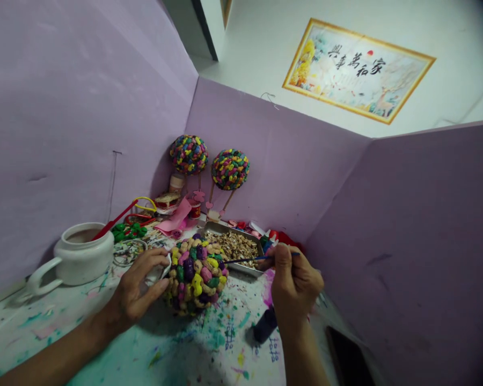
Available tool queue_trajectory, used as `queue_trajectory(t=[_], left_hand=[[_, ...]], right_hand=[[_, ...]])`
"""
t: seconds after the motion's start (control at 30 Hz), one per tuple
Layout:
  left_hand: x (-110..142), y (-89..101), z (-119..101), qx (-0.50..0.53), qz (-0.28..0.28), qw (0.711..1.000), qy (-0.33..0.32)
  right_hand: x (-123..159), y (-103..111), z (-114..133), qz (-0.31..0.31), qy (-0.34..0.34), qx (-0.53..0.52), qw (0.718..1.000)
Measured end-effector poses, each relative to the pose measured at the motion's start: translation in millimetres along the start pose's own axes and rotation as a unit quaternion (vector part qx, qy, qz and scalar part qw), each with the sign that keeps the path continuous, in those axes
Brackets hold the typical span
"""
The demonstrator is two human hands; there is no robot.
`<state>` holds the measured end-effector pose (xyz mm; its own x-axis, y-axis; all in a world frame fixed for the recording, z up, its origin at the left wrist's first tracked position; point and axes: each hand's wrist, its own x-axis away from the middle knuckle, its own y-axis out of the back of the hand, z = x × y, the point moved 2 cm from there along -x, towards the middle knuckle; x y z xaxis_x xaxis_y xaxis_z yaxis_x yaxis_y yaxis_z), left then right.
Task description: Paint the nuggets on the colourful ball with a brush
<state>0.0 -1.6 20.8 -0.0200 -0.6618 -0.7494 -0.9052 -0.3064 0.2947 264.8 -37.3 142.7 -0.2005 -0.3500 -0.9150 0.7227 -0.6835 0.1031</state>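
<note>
A ball [195, 276] covered in peanut-shaped pieces stands just above the paint-stained table. Some pieces are yellow, pink, green or purple, others plain tan. My left hand [139, 289] grips it from the left, thumb and fingers around a white piece [166, 266] at its side; I cannot tell what that piece is. Between the fingers of my right hand [295, 279] is a thin paintbrush [249, 260] with a blue handle, its tip at the ball's right side. A small dark paint bottle [264, 325] sits below my right hand.
Behind the ball lies a metal tray [260, 249] of shell-like bits. At left stands a white ceramic pot [84, 262] with a red-handled tool. Two finished-looking coloured balls [230, 169] stand at the back near scissors [140, 217] and pink paper. A dark flat object [348, 356] lies right. Purple panels surround the table.
</note>
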Motion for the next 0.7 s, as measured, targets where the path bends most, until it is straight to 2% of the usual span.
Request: queue_trajectory(t=[0.23, 0.7], left_hand=[[0.7, -0.6, 0.4, -0.005, 0.001, 1.000, -0.019], [0.1, -0.3, 1.6, 0.000, -0.001, 1.000, 0.007]], right_hand=[[1.2, -5.9, 0.8, 0.006, -0.021, -0.011, 1.000], [1.9, -4.9, 8.0, 0.030, 0.044, 0.019, 0.998]])
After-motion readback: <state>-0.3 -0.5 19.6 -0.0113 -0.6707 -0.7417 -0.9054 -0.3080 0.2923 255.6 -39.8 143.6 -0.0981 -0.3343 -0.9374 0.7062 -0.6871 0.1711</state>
